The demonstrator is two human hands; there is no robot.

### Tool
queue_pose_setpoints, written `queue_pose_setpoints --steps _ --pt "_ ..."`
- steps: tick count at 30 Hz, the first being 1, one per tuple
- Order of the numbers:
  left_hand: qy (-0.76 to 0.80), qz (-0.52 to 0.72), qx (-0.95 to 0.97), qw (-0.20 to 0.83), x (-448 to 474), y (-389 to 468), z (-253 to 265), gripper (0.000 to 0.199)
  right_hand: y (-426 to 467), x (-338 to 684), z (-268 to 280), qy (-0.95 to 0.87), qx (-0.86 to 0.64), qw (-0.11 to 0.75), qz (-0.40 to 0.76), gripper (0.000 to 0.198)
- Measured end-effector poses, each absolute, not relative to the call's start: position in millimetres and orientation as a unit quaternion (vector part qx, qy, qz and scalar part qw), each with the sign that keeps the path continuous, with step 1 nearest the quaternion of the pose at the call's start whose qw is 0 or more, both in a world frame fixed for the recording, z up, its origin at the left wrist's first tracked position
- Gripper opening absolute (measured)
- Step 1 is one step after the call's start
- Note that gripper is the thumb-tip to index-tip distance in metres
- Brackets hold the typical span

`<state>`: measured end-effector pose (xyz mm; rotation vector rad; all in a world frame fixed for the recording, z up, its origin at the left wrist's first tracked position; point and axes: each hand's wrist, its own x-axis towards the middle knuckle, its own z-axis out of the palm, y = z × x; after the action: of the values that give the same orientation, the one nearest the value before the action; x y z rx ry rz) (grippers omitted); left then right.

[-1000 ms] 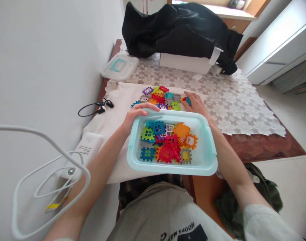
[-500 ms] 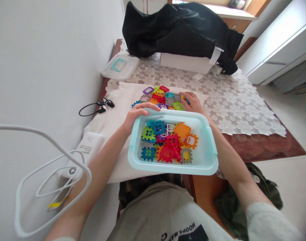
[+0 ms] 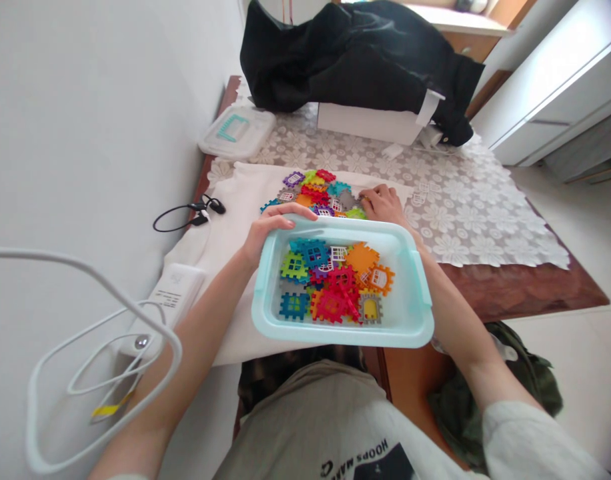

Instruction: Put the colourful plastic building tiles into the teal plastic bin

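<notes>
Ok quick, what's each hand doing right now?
Left hand: holding the blue bin by its rim.
Right hand: curled beside the loose pieces; can't tell if holding any.

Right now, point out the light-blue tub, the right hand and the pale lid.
Light-blue tub (image 3: pixel 343 338): head view, on its near rim.
Right hand (image 3: pixel 384 204): head view, on the back of the hand.
Pale lid (image 3: pixel 247 137): head view, on its flat panel.

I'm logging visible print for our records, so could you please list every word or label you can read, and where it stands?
"HOOPS MAR", upside down on the grey shirt; what follows is unclear.
White block: printed lines, too small and blurred to read.
Light-blue tub and plastic pieces: no readable text.
</notes>
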<state>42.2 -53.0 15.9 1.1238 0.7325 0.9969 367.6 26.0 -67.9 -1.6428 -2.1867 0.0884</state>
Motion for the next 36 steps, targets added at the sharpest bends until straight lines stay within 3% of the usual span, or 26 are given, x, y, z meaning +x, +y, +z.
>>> queue_pose_setpoints --steps 13,20,31,36 --pt "0.325 0.447 0.502 0.665 42 -53 13 0.029 28 371 -74 -0.784 -0.582 0.201 0.077 0.041" --pt "0.333 0.446 0.502 0.662 42 -53 15 0.028 26 371 -77 -0.745 -0.614 0.247 0.087 0.042" --pt "0.334 0.438 0.510 0.661 41 -51 14 0.031 34 377 -85 -0.750 -0.603 0.264 0.059 0.021" --pt "0.332 0.440 0.507 0.663 42 -52 15 0.030 32 387 -75 -0.771 -0.581 0.252 0.068 0.021"
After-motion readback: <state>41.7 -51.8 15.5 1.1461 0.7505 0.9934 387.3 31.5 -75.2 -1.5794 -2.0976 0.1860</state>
